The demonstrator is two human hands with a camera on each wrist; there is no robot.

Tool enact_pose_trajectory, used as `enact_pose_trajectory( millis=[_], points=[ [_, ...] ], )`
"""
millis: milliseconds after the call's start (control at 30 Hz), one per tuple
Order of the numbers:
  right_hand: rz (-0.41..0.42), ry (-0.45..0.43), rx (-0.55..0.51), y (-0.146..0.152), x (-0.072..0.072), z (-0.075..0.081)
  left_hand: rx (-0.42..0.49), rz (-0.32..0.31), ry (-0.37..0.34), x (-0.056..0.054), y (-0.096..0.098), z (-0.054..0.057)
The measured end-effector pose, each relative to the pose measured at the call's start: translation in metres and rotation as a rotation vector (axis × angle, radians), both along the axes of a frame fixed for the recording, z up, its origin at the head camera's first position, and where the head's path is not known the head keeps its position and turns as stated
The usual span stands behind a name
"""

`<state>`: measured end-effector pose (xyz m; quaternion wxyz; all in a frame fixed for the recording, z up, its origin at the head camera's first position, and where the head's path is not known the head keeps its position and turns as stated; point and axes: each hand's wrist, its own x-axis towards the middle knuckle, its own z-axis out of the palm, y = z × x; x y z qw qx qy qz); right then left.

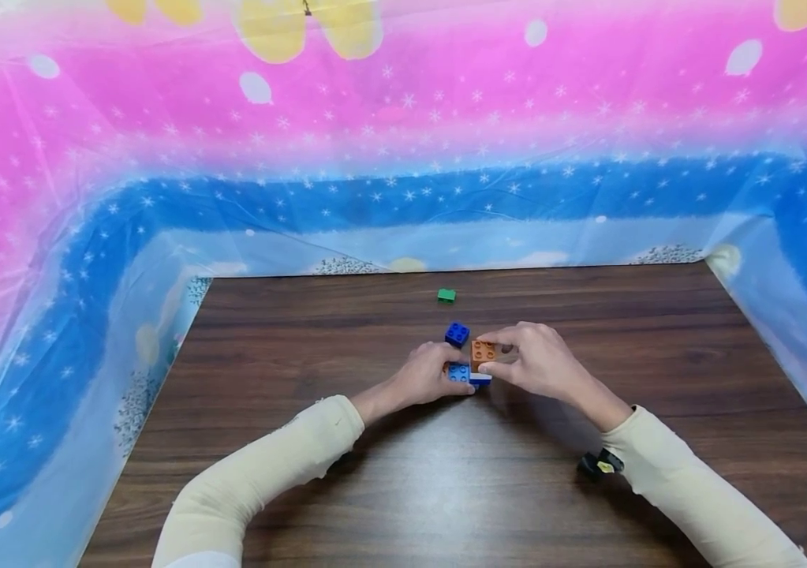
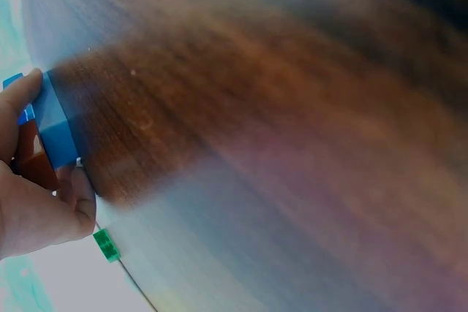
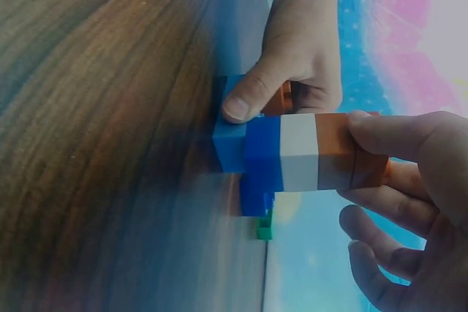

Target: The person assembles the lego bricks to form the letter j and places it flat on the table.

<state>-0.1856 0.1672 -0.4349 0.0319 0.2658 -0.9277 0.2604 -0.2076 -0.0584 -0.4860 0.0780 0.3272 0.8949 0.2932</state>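
My left hand grips a light blue toy brick low at the table, its thumb pressed on the brick's near side. An orange brick sits on that light blue one, partly covered by the left fingers. With thumb and fingertips, my right hand pinches the orange top of a brick stack. Below the orange, the stack has a white brick and a blue brick. This stack stands right beside the light blue brick, overlapping it in the right wrist view.
Just beyond the left hand is a separate dark blue brick. Farther back lies a small green brick. The brown wooden table is bordered by a pink and blue patterned cloth. A black strap hangs at the right cuff.
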Motion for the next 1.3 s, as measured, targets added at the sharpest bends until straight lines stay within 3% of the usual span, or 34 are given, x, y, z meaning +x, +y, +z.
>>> enact_pose_trajectory(
  millis=[700,1300],
  points=[
    [0.002,0.004,0.048,-0.002,0.000,0.004,-0.010,0.003,0.004,0.001,0.001,-0.002],
    [-0.004,-0.123,-0.123,0.001,0.001,-0.007,-0.007,0.005,0.003,-0.001,0.001,-0.001]
  ],
)
